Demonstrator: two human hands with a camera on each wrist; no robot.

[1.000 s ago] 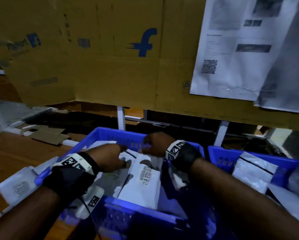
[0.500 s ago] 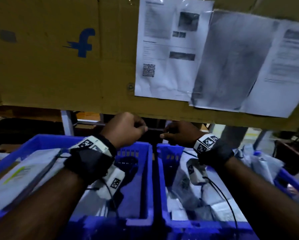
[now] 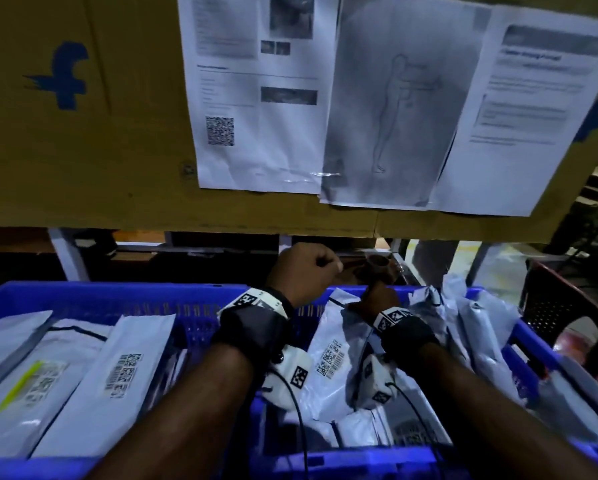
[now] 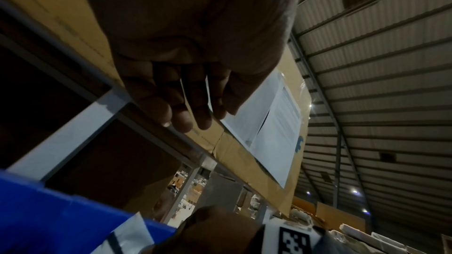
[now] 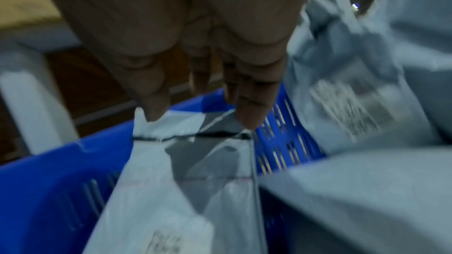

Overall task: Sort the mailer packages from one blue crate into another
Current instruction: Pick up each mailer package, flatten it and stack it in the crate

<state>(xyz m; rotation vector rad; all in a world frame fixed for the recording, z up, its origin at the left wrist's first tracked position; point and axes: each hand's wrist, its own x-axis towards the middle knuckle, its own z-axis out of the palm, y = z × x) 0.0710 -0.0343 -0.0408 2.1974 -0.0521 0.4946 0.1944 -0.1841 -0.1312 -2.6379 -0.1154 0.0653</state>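
The right hand is low at the far wall of the right blue crate and pinches with thumb and fingertips the top edge of a grey mailer package, which leans upright against that wall among other mailers. The left hand hangs above the far rims where the two crates meet, its fingers curled into a loose fist that holds nothing. The left blue crate holds flat white mailers with barcode labels.

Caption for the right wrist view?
Right hand fingertips pinching a white plastic mailer's top edge over a blue crate.
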